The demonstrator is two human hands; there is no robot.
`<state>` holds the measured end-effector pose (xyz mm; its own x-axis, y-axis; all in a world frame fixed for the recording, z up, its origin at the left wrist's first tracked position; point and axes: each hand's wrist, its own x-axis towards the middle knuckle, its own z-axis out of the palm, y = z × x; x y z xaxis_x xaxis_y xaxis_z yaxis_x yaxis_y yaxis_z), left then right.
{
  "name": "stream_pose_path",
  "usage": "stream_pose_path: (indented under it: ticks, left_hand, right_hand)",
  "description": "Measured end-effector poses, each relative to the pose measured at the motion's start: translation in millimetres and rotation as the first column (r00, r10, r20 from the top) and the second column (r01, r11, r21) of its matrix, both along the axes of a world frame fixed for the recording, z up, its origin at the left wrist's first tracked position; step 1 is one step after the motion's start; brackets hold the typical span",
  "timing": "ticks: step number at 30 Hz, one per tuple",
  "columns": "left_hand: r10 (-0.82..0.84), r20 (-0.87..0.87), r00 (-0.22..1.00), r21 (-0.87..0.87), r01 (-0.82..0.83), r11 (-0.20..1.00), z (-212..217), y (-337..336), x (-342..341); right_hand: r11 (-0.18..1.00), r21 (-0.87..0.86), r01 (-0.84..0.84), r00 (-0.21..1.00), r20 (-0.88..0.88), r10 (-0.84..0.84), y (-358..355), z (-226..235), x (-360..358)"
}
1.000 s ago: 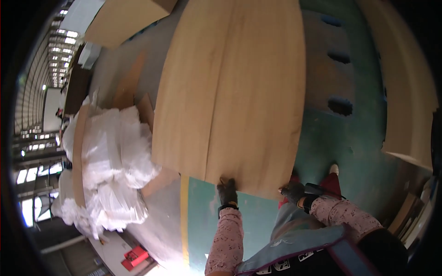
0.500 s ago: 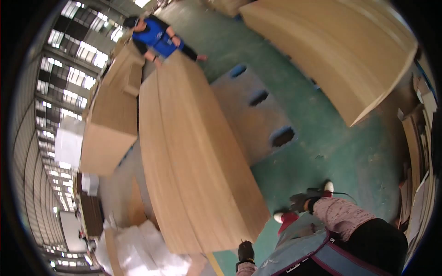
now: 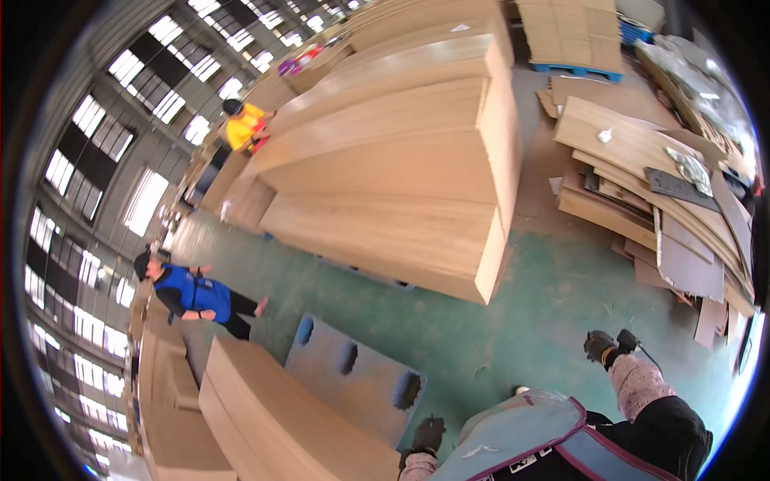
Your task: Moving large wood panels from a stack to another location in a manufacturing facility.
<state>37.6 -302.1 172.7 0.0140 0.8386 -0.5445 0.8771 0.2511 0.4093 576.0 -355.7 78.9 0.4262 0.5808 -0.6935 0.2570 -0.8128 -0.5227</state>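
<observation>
My left hand (image 3: 429, 434), in a dark glove, hangs low beside the near end of a long stack of wood-coloured boards (image 3: 281, 401). It looks apart from the boards and holds nothing I can see. Out over the green floor, my right hand (image 3: 598, 346) wears a dark glove too. Its fingers are loosely bent and apart, with nothing visible in them. A small black device (image 3: 628, 341) with a cable sits at the right wrist. Between the hands lies my light blue apron (image 3: 505, 437) with purple edging.
A blue-grey pallet (image 3: 321, 365) with oval holes lies beside the boards. Ahead stands a large stack of long wooden panels (image 3: 385, 232). Cardboard and board scraps (image 3: 626, 196) pile up at right. One person in blue (image 3: 192, 290) and another in yellow (image 3: 245, 128) stand at left.
My view has swung to the right, so the near board stack and pallet now sit lower left. The panel stack and scrap pile have come into fuller view. My right arm reaches further out.
</observation>
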Motion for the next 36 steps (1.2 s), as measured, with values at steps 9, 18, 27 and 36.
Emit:
stream_pose_path:
  ticks: [9, 18, 27, 36]
  left_hand:
    - [-0.221, -0.040, 0.974, -0.200, 0.209, 0.957, -12, 171, 99]
    - [-0.826, -0.211, 0.523, -0.118, 0.825, 0.552, -122, 333, 48]
    - [-0.160, -0.019, 0.987, 0.413, 0.153, 0.898, -38, 531, 145]
    - [0.183, 0.669, 0.720, 0.030, -0.273, 0.962, 66, 556, 322]
  right_hand:
    - [0.882, -0.289, -0.372, 0.868, 0.227, 0.441, -65, -71, -65]
    - [0.987, 0.161, -0.004, 0.989, 0.148, -0.020, 99, -90, 20]
    - [0.940, 0.239, 0.242, 0.965, 0.042, -0.259, 289, 77, 5]
    - [0.829, 0.445, 0.337, 0.941, -0.153, -0.301, 423, 100, 130]
